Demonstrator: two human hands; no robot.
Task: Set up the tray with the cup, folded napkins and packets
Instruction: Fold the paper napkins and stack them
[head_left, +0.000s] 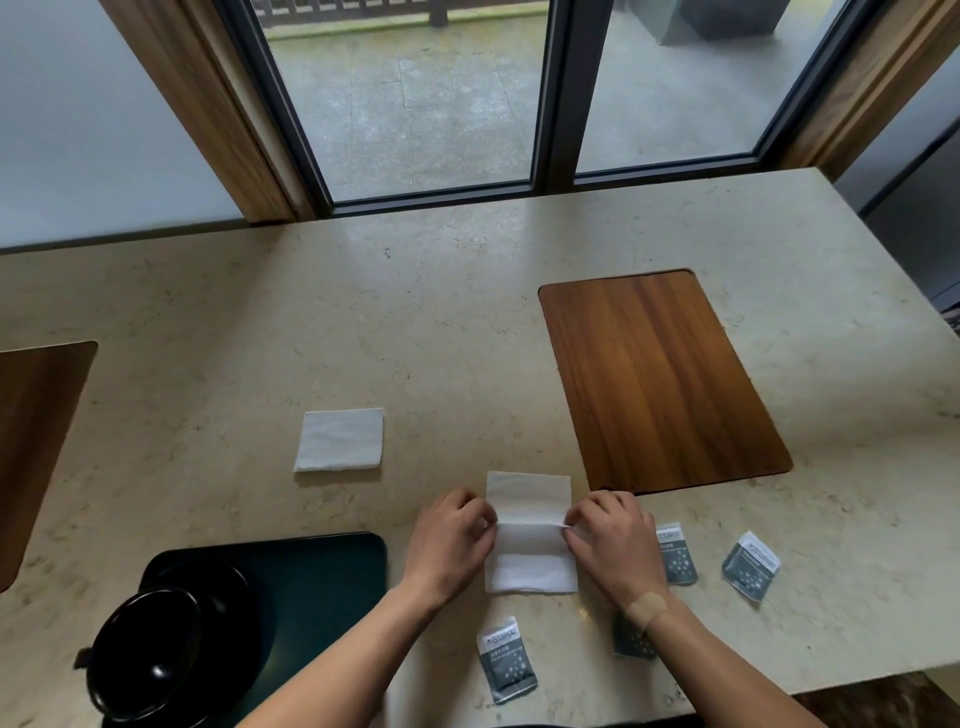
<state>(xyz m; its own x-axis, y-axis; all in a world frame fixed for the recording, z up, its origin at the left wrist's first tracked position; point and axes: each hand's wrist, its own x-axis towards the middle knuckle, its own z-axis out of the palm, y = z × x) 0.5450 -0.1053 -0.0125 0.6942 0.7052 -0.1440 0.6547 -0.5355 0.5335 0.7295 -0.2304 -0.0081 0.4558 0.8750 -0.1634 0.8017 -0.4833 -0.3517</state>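
Napkin (530, 530) lies on the counter (441, 322) just right of the dark tray (322, 566), mid-fold; left hand (452, 540) and right hand (613, 545) each pinch a side edge at the crease, fingers curled on the paper, probably to keep the fold square; a finished folded napkin (338, 439) waits farther off to the left; the black cup (150, 649) sits on its saucer at the tray's near left; four packets lie near right, one (506, 660) nearest, one half hidden under the right wrist; nothing but cup and saucer is on the tray yet.

Open bench (467, 312) stretches toward the window; a folded napkin (339, 440), scattered packets (506, 660) and dark tray (322, 571) crowd the near edge.
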